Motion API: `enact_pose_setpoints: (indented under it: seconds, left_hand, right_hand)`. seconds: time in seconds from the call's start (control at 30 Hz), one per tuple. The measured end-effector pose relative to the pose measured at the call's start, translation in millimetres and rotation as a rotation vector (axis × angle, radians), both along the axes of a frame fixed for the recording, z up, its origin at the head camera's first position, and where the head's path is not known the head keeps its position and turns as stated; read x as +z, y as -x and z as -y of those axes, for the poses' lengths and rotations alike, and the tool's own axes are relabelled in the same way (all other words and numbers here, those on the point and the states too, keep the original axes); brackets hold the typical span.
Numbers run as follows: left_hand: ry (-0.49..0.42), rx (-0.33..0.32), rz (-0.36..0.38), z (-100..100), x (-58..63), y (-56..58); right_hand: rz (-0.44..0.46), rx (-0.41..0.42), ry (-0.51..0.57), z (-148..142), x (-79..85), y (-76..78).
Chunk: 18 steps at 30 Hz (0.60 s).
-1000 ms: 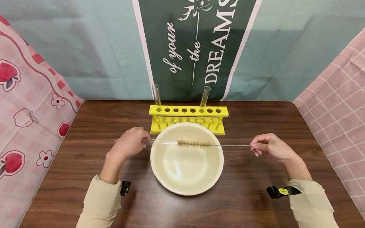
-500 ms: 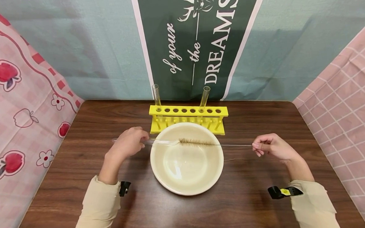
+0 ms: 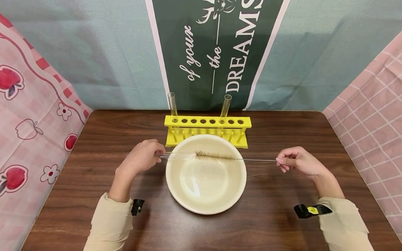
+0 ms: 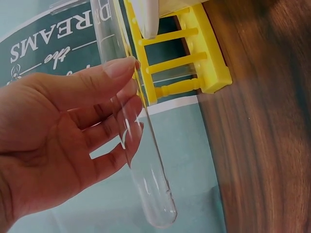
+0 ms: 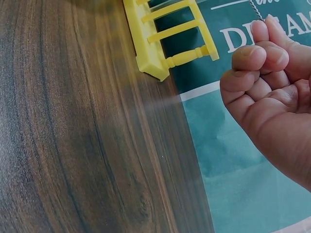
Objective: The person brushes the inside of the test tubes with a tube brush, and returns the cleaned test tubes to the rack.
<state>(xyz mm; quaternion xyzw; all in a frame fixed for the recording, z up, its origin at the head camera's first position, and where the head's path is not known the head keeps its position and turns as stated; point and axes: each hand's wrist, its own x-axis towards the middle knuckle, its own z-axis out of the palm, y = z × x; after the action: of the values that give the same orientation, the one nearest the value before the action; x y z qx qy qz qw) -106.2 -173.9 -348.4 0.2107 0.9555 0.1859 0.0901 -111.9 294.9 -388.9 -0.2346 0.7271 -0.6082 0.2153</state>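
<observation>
My left hand [image 3: 142, 157] pinches a clear glass test tube [image 4: 154, 194] between thumb and fingers. In the left wrist view its rounded closed end points down, past the fingertips. The tube lies sideways over the left part of a cream bowl [image 3: 208, 205]. At the tube's mouth is the tip of a test tube brush [image 3: 215, 156]; most of its tan bristles show outside the glass, above the bowl. My right hand [image 3: 298, 160] pinches the far end of the brush's thin wire handle [image 3: 259, 160] with thumb and fingertips. In the right wrist view, twisted wire [image 5: 257, 10] rises from those fingertips.
Behind the bowl stands a yellow test tube rack [image 3: 207, 122] holding two upright tubes, a left one [image 3: 172, 104] and a right one [image 3: 225, 107]. All rest on a dark wooden table [image 3: 226, 236]. Fabric hangs at the back [image 3: 117, 50] and both sides.
The brush and my right hand shift slightly right, then back left towards the tube. My left hand keeps its grip on the tube, nearly in place.
</observation>
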Motion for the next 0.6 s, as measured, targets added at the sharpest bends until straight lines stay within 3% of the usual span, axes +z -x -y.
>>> enact_pose_setpoints:
  seconds: [0.6]
  left_hand:
    - [0.001,-0.006,-0.030,0.8,2.8,1.0]
  right_hand:
    - [-0.044,-0.013,-0.068,1.7,1.7,1.4]
